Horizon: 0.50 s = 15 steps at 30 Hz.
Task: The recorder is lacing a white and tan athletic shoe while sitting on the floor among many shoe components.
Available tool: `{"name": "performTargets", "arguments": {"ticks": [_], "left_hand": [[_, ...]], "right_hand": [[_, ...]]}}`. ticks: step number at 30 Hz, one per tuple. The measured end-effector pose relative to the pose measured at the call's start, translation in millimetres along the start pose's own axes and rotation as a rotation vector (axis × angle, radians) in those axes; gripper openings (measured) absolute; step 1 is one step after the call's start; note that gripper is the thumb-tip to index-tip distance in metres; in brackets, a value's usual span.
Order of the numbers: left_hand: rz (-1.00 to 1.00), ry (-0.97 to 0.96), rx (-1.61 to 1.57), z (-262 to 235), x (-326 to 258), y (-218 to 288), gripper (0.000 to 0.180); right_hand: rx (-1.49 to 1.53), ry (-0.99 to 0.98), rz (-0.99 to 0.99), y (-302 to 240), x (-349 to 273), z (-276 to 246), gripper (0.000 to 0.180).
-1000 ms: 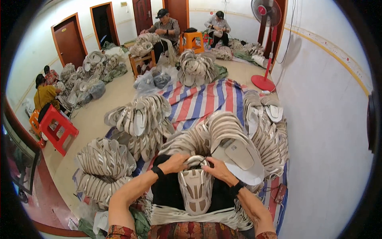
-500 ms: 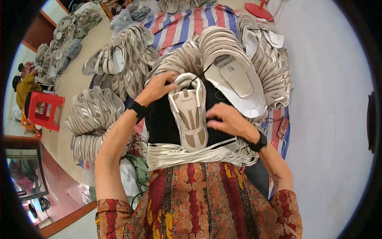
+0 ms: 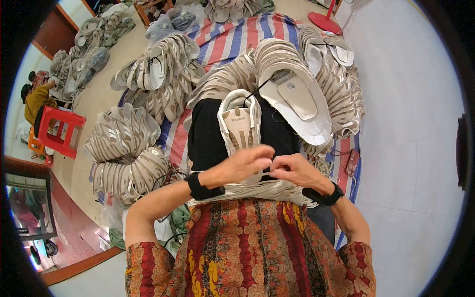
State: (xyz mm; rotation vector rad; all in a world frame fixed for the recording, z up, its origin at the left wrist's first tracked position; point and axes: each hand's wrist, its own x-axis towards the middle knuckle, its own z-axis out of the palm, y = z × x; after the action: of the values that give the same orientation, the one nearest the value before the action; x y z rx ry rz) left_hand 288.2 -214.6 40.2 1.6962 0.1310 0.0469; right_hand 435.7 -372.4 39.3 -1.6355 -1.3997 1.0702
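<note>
A white and beige shoe upper (image 3: 240,129) lies flat on a black pad (image 3: 207,136) across my lap. My left hand (image 3: 243,165) and my right hand (image 3: 292,170) meet at its near end, fingers pinched together on that end of the upper. Each wrist wears a black band. A thin black thread (image 3: 257,89) runs from the far end of the upper toward a big fanned stack of uppers (image 3: 292,84) just behind. A row of stacked uppers (image 3: 247,190) lies on my lap under my wrists.
Several fanned bundles of shoe uppers (image 3: 128,148) lie around me on a red, white and blue striped sheet (image 3: 232,34). A red plastic stool (image 3: 59,131) and a seated person (image 3: 37,99) are at the left. A red fan base (image 3: 326,22) stands at the back, a white wall to the right.
My head has tilted further down. Both hands have slid from the far end and sides of the upper to its near end, where they now meet.
</note>
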Motion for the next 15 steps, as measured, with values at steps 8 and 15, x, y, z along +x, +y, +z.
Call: {"name": "performTargets", "arguments": {"ticks": [8,15], "left_hand": [[-0.402,-0.200,-0.104,-41.0,-65.4,4.9,0.022],[-0.373,-0.072,-0.045,-23.5,-62.9,7.8,0.021]], "right_hand": [[-0.306,0.892,0.236,85.1,-84.8,-163.8,0.014],[-1.085,1.112,0.361,108.0,-83.1,-184.7,0.021]]}}
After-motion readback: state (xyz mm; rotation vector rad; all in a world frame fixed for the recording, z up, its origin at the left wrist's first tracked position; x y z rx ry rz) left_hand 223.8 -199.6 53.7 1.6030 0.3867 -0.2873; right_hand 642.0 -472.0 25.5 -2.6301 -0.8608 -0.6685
